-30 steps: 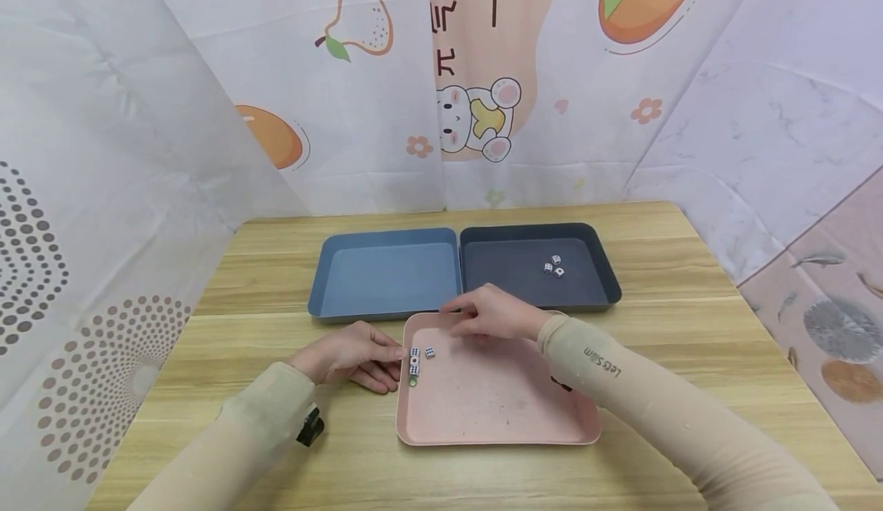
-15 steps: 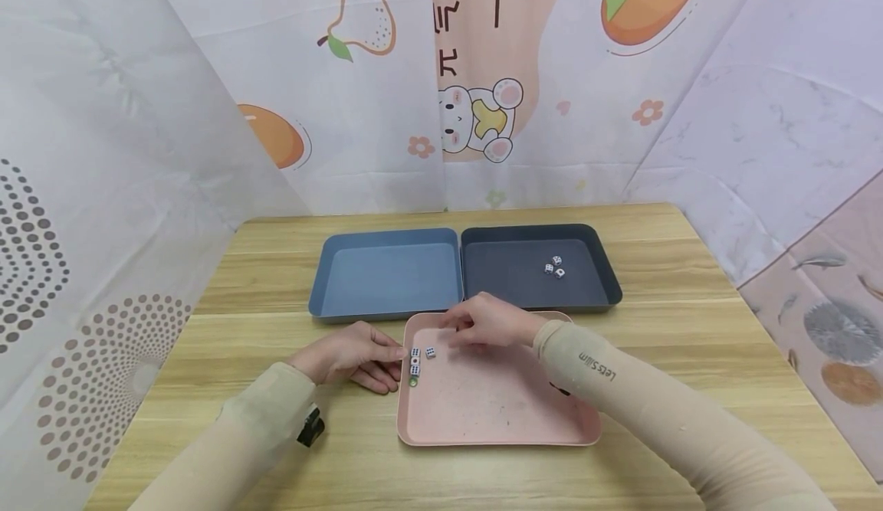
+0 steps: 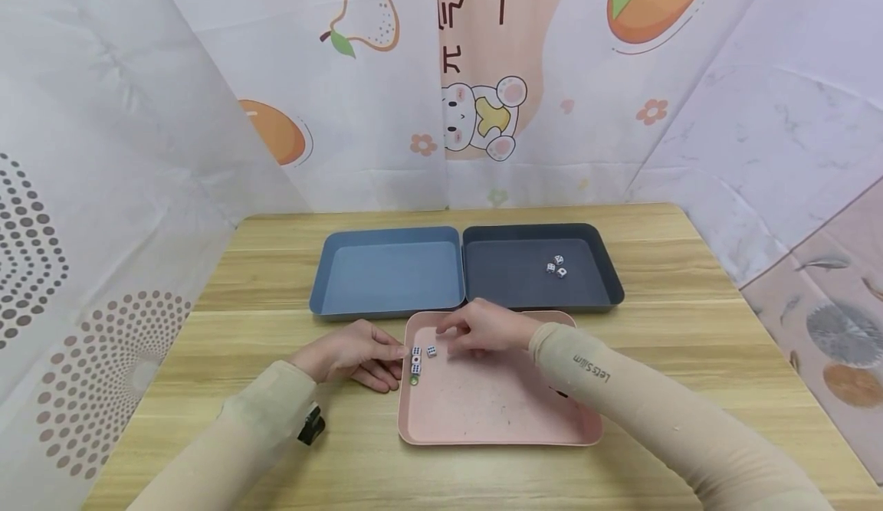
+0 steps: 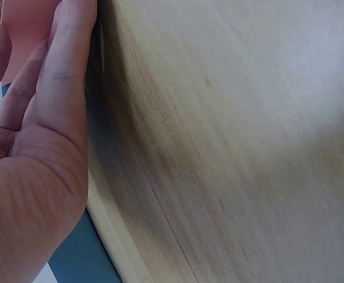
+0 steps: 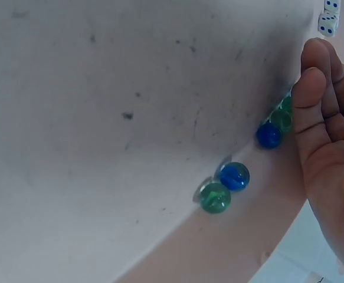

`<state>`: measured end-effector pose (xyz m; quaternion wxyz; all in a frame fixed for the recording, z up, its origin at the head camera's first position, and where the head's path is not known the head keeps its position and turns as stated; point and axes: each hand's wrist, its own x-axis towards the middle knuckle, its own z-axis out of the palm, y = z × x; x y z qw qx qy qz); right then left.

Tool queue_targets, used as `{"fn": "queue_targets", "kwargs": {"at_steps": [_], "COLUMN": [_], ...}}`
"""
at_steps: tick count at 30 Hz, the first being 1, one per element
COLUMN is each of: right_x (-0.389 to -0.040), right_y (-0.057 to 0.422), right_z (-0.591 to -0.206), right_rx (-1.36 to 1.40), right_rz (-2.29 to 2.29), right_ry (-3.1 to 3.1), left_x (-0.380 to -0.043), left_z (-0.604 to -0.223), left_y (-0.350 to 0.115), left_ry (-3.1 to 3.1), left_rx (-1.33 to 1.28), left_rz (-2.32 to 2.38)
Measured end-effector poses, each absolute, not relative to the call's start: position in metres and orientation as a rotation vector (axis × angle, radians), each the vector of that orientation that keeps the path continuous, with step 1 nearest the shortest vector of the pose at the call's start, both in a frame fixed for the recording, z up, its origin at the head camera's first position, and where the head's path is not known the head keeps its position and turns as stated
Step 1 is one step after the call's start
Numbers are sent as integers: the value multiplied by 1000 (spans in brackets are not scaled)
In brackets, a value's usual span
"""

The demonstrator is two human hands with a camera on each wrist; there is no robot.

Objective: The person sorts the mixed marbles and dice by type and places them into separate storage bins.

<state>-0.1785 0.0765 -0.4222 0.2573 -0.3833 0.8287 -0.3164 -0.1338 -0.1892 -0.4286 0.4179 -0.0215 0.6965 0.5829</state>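
Observation:
A pink tray point(image 3: 497, 427) lies in front of me. At its left rim is my left hand point(image 3: 355, 354), thumb on the edge and fingers against the outer wall, gripping the tray. My right hand point(image 3: 490, 327) hovers low inside the back of the tray, fingers loosely bent and nothing visible between them. Just left of its fingertips sits a white die point(image 3: 431, 351) with blue pips. Several more dice point(image 3: 416, 360) line the left wall, with a green marble point(image 3: 414, 380) below them. The right wrist view shows blue marbles point(image 5: 269, 135) and green marbles point(image 5: 215, 197) along the tray wall, partly behind the hand.
Behind the pink tray stand a blue tray point(image 3: 393, 266) and a dark navy tray point(image 3: 503, 273), side by side. Three dice point(image 3: 559, 267) lie in the navy one. A wooden table point(image 3: 331, 465) carries everything, and a printed cloth point(image 3: 372, 113) hangs at the back.
My right hand has moved down from the back rim into the tray, bringing its fingertips closer to the lone die. The left hand keeps its place, and the dice stay put.

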Motion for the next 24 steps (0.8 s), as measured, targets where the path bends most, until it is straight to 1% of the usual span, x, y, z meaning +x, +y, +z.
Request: {"fn": "queue_targets", "kwargs": {"at_steps": [24], "right_x": [-173], "right_y": [66], "right_z": [-431], "right_rx": [-1045], "right_rz": [-770], "right_ry": [2280], "left_x": [-134], "left_z": [-430], "left_y": [-188], "left_ry": [1738], "left_rx": [-61], "left_rz": [1466]}}
